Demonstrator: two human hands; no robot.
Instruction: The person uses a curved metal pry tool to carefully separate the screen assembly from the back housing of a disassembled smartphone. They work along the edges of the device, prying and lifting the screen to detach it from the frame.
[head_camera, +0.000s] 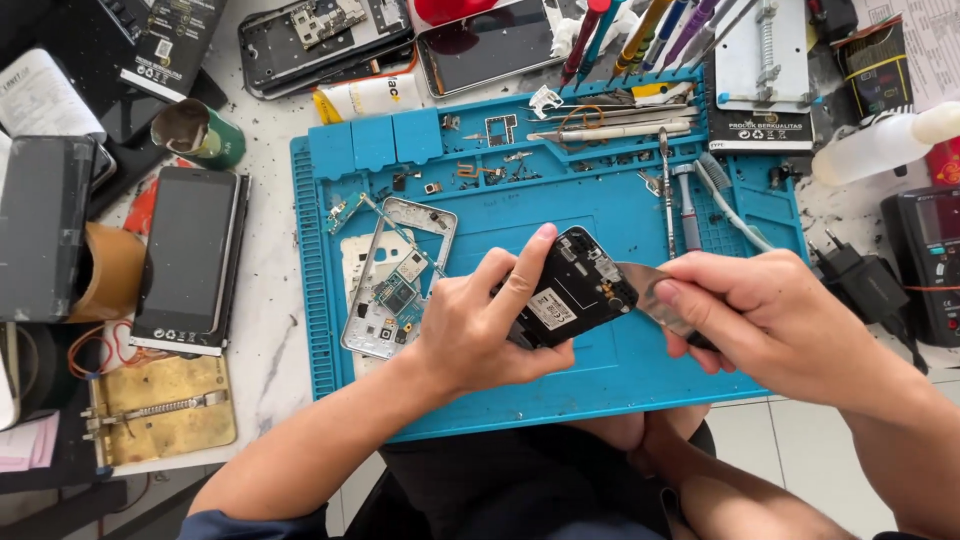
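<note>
Repair mat (470, 215): bright blue, speckled with dark debris. Phone body (572, 288) in the left hand (480, 330): black, with a white label and silver bits. Pry blade (650, 295) in the right hand (770, 315): grey metal. Loose frame (395, 290): silver, teal-green board inside. Tabletop (265, 330): white, marbled with grey, dusty. Can (200, 132): green. Spare phone (190, 255): black screen, white edge. Clamp plate (165, 410): brass-yellow. Screwdriver handles (640, 30): red, yellow, blue, purple.

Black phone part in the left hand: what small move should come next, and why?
Probably slide the thin metal blade a little further along the edge of the black phone part. The right hand has the blade's tip at that edge, while the left hand grips the part above the blue mat.
</note>
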